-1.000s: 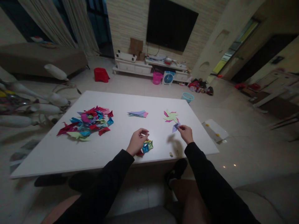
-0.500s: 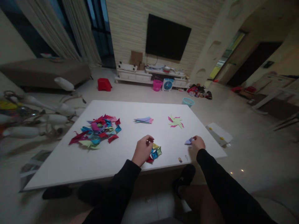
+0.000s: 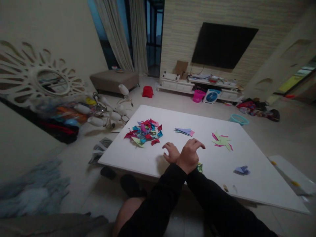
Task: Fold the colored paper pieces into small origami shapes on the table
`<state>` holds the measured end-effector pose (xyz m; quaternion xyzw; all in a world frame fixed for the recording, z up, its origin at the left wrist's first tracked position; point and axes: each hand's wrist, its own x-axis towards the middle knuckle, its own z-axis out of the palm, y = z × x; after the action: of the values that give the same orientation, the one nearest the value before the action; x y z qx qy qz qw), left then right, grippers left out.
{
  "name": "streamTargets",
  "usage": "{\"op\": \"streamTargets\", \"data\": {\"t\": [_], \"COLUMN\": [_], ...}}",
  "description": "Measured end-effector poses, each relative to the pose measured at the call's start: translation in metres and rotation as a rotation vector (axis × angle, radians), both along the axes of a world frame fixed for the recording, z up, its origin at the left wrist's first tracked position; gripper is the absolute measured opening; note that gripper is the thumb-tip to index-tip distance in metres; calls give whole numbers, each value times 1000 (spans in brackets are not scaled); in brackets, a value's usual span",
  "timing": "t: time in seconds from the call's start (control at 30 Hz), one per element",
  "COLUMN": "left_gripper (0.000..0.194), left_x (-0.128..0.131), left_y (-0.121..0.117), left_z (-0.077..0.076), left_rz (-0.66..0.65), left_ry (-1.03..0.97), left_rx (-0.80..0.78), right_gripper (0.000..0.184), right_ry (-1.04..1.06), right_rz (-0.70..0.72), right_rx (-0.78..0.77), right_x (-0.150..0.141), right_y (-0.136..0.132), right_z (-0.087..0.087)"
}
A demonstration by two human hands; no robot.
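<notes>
My forearms cross over the near edge of the white table (image 3: 150, 161). My left hand (image 3: 189, 156) lies on top, its fingers stretched to the right and nothing held. Under that wrist my right hand (image 3: 171, 152) reaches left, thumb and finger apart, empty. A green folded paper piece (image 3: 200, 167) peeks out beside my left wrist; anything more there is hidden. Left of my right hand sits a heap of colourful folded paper pieces (image 3: 145, 131). A purple folded paper piece (image 3: 242, 170) lies at the right of the table.
A green and pink paper pinwheel shape (image 3: 222, 141) and a bundle of purple and pink folded paper (image 3: 184, 131) lie farther back. Two small items, one a yellowish piece (image 3: 225, 188), are near the front edge. A blue basket (image 3: 239, 119) stands beyond the table.
The view has swung left. My right hand has let go of the purple paper piece and crossed left beneath my left arm. The small coloured pieces by my left hand are now mostly covered.
</notes>
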<state>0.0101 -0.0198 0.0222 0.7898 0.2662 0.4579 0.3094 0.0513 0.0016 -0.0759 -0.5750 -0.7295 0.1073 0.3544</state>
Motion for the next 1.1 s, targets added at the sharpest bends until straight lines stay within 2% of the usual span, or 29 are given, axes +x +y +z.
{"op": "streamTargets", "data": {"t": [0.1,0.2,0.33,0.5,0.73,0.9,1.0,1.1], "left_gripper": [50,43,31,26,27,26,25,26], "left_x": [-9,-23,-40,-52,-63,-63,-61,-65], "left_y": [6,13,21,23,27,31,31,30], "left_z": [5,10,14,15,19,21,21,21], "left_rz": [2,29,78,139,197,246,244,258], "left_ry": [-55,-93,-77,-94,-130,-160,-165,-129], "left_rx": [-11,-14,13,-2,-30,-60,-30,3], "right_gripper": [29,31,32,31,37,24,23,20], "right_ry": [-331,-524,-706,-779,-613,-532,-175,315], "right_rz": [246,377,440,547,556,577,465,224], "right_rx": [-133,-168,-172,-149,-157,-154,-125,-72], "right_x": [-73,-112,-127,-129,-150,-151,-134,-91], "right_y": [39,76,103,103,99,108,113,107], "right_z": [3,1,-3,-6,-12,0,18,39]}}
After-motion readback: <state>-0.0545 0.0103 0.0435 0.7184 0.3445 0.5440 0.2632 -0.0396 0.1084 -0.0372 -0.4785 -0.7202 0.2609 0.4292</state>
